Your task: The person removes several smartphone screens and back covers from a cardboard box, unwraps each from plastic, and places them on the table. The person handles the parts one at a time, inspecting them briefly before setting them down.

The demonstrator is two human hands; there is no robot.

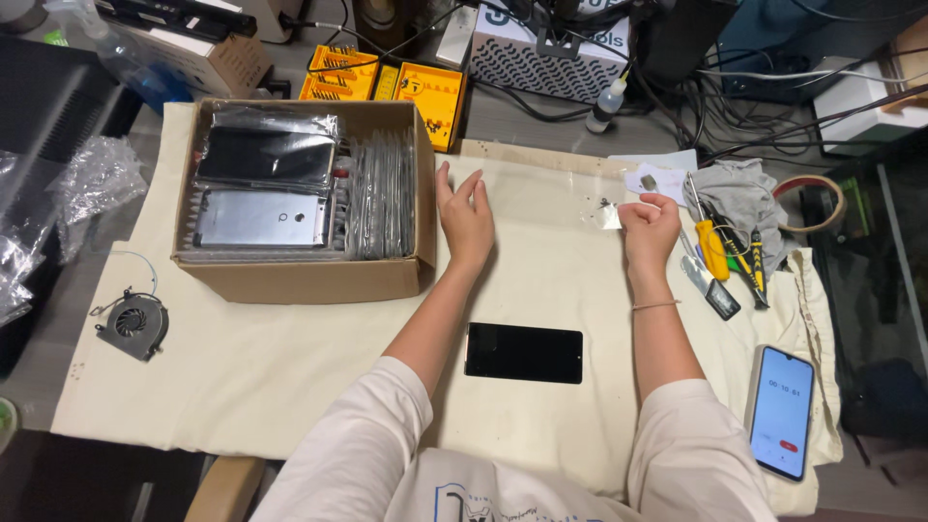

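Clear plastic piece (pixel 609 217) pinched by curled right hand (pixel 650 230), left hand (pixel 464 215) laid open beside cardboard box (pixel 309 278), black phone (pixel 524 353) placed between forearms on cloth-covered desk (pixel 271 387).

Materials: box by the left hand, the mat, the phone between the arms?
Box: brown corrugated cardboard, matte, with folded flaps. Mat: cream cloth, probably canvas; creased, soft edges. Phone: glossy black face, likely glass; its frame is unclear.

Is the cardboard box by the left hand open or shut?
Open. The box has no lid or flaps over its top, so bagged phones show inside. The left hand rests beside its right wall.
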